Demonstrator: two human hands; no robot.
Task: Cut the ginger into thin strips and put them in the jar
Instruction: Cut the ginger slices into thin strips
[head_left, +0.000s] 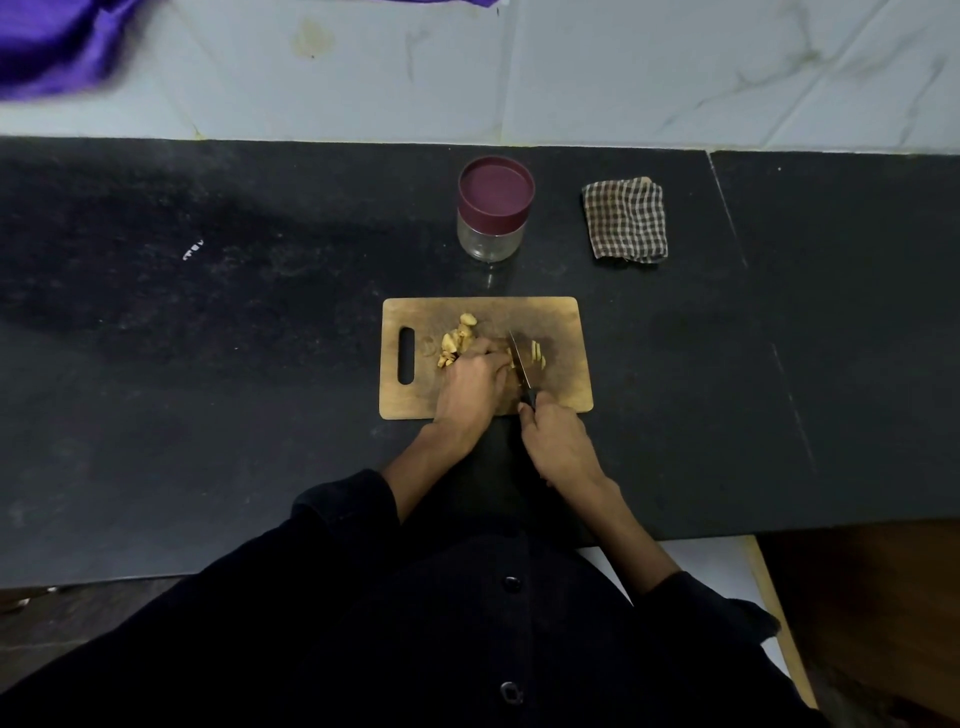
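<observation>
Surface (208, 364): black, speckled; pale marbled wall behind.
Ginger (460, 338): yellow pieces on wooden board (566, 384).
Left hand (475, 384): curled, pinning ginger.
Right hand (558, 441): gripping knife (519, 364).
Jar (493, 210): lidded.

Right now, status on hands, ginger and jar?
Left hand holds ginger on cutting board; right hand grips knife, blade down. Cut pieces on board. Jar lidded, empty.

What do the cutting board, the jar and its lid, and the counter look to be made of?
Cutting board: seemingly wood, matte brown with darker worn patches and a cut-out handle slot. Jar: clear and see-through, glass or clear plastic; cannot tell which. Lid: opaque maroon with a smooth, even sheen, probably plastic. Counter: black speckled slab with a seam on the right, likely polished stone such as granite.
</observation>
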